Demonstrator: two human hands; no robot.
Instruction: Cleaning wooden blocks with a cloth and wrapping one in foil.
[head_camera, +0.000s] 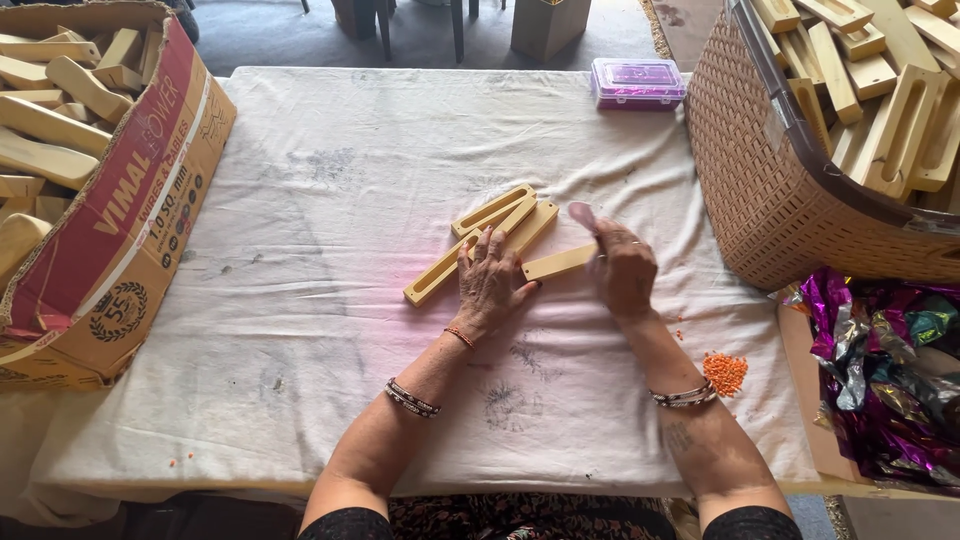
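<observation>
Three slotted wooden pieces lie together on the white cloth: a long one (440, 273), a shorter one (492, 209) and one behind them (535, 224). My left hand (488, 284) rests flat on the long piece, fingers spread. A small plain wooden block (556, 264) lies between my hands. My right hand (622, 266) touches the block's right end and pinches a small pale pink flat piece (582, 214) between thumb and fingers.
A cardboard box (130, 220) of wooden pieces stands at the left. A woven basket (770, 190) full of slotted wooden pieces is at the right. A purple plastic case (637, 82) sits at the far edge. Orange beads (725, 372) and shiny foil wrappers (885, 370) lie at the right.
</observation>
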